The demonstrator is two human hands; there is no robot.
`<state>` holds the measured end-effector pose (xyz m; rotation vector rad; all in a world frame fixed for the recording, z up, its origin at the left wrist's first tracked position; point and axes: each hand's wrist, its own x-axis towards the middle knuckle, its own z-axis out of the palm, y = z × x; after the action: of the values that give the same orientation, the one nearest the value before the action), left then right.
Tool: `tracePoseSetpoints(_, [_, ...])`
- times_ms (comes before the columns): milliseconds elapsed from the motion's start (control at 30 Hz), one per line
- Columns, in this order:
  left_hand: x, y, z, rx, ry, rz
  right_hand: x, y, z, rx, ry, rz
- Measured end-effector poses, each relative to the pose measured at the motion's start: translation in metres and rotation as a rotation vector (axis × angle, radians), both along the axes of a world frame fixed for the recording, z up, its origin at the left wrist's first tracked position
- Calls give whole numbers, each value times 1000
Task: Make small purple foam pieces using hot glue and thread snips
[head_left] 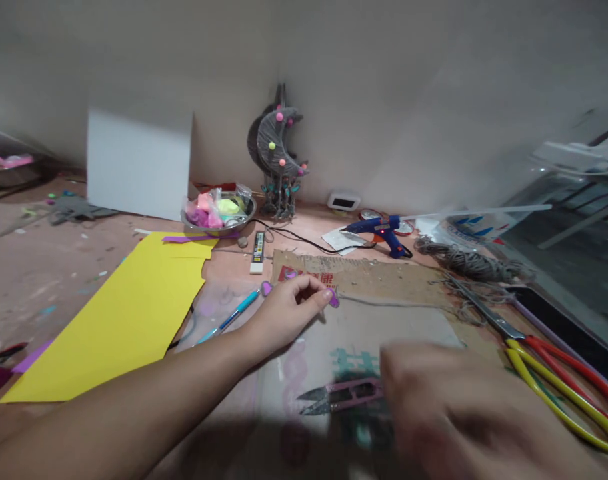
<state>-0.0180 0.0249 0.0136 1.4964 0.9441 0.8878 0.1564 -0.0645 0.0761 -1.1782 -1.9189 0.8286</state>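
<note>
My left hand is over the middle of the work mat, thumb and forefinger pinched on a small purple piece edged in grey. A grey yarn strand runs from beside that piece toward the right. Two similar purple pieces lie just beyond the left hand, next to a blue pen. My right hand is in the near right foreground, smeared by motion, so its fingers cannot be made out. Beside it, thread snips with pink handles lie on the mat, blades pointing left.
Yellow card covers the left. Behind stand a bowl of coloured clay, a grey moon ornament and a blue glue gun. Large scissors, a grey yarn bundle and a phone lie right.
</note>
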Motion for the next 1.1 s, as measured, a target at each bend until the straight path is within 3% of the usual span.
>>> tracePoseSetpoints(33, [0,0,0,0,-1,-1,1,17,-3,-78,-68,81])
tracePoseSetpoints(167, [-1,1,-1,13,8,6,4,62,-31,-161,-103,-181])
tracePoseSetpoints(333, [0,1,-3,48,36,23,-2,65,-60,-207,-15,-165])
tracePoseSetpoints(767, [-1,-2,3,26,130,3,-3,64,-56,-400,258,-278])
tracePoseSetpoints(1100, [-1,-4,4,78,176,-22,-2,64,-57,-466,371,-211])
